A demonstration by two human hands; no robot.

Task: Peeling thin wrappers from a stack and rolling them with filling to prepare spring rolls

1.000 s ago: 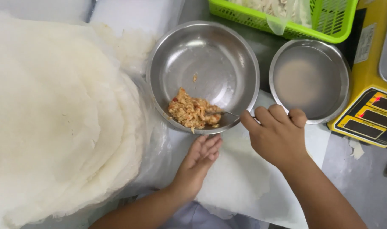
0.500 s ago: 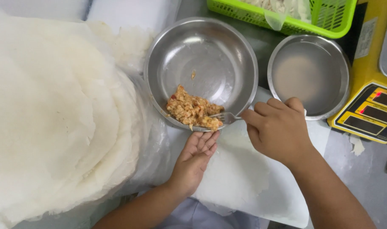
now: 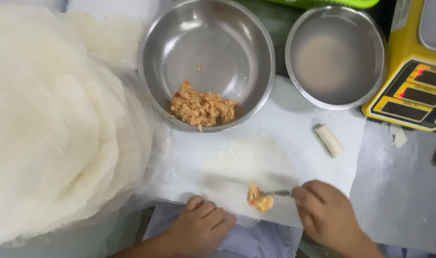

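Note:
My right hand (image 3: 329,215) grips a small metal spoon (image 3: 275,193) whose tip carries a lump of orange-brown filling (image 3: 260,198), set on a thin round wrapper sheet (image 3: 246,167) lying on the white board. My left hand (image 3: 199,227) rests with curled fingers on the near edge of the board, just left of the filling lump, holding nothing. Behind them stands a steel bowl (image 3: 218,33) with more of the same filling (image 3: 202,107) heaped at its near side.
A tall stack of white lacy wrapper sheets (image 3: 51,129) fills the left. A second steel bowl (image 3: 335,57) with cloudy liquid sits at the back right. One rolled white roll (image 3: 329,140) lies beside it. A yellow scale (image 3: 414,81) stands at the right edge.
My right hand has come back from the filling bowl toward me with a spoonful and put it down on the wrapper. My left hand turned palm-down and moved to the board's near edge.

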